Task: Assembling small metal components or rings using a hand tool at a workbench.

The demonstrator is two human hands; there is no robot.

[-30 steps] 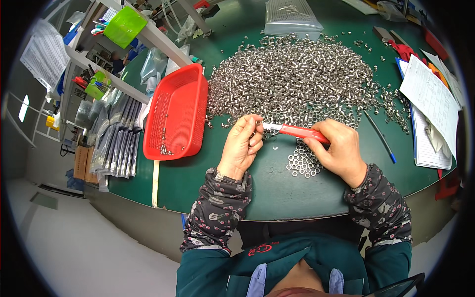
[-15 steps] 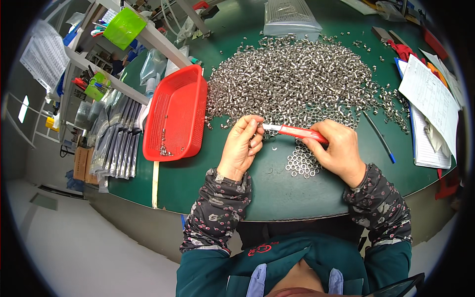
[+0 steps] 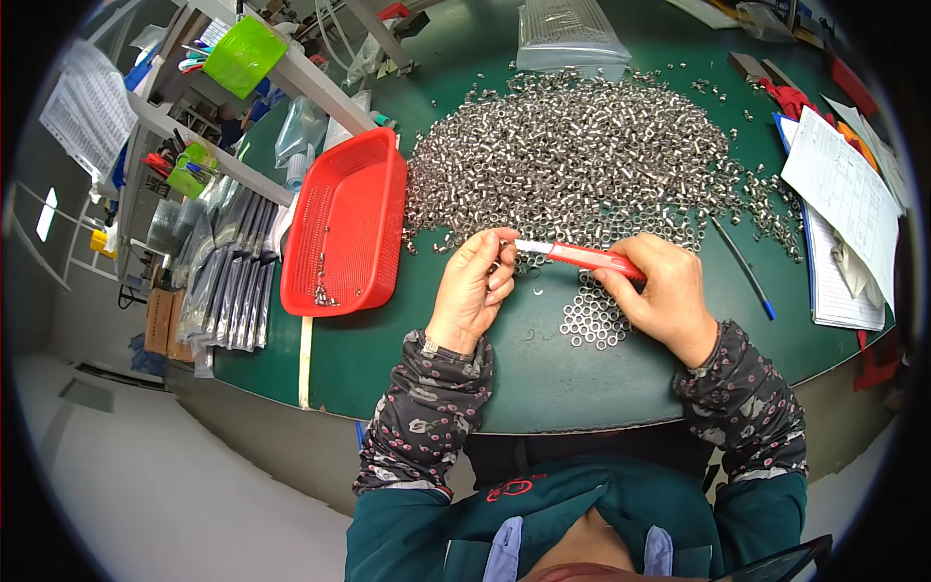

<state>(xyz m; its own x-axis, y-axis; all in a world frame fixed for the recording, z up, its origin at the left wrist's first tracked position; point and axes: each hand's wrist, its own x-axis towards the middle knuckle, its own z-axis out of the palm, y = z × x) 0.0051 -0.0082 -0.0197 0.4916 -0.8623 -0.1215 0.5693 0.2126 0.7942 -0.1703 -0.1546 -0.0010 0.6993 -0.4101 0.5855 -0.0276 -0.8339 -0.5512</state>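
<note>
My right hand [image 3: 664,291] grips a red utility knife [image 3: 592,259], its blade pointing left. Between the thumb and fingers of my left hand [image 3: 473,281] is a small metal ring [image 3: 506,246], mostly covered by the fingertips. The blade's tip is at this ring; whether it touches cannot be made out. Beyond both hands spreads a large heap of small metal rings [image 3: 572,136]. A smaller patch of rings [image 3: 593,318] lies flat on the table, just left of my right hand. A tiny curved sliver [image 3: 538,291] lies between the hands.
A red perforated basket [image 3: 388,213] with a few metal pieces stands left on the green table [image 3: 407,373]. At right lie a blue-capped pen [image 3: 747,272] and papers [image 3: 839,179] on a clipboard. Bagged dark parts [image 3: 233,281] are stacked at far left. Plastic packs [image 3: 570,34] sit behind the heap.
Both hands stay nearly in place. The knife has shifted very slightly, and my left fingertips have moved a little around the ring.
</note>
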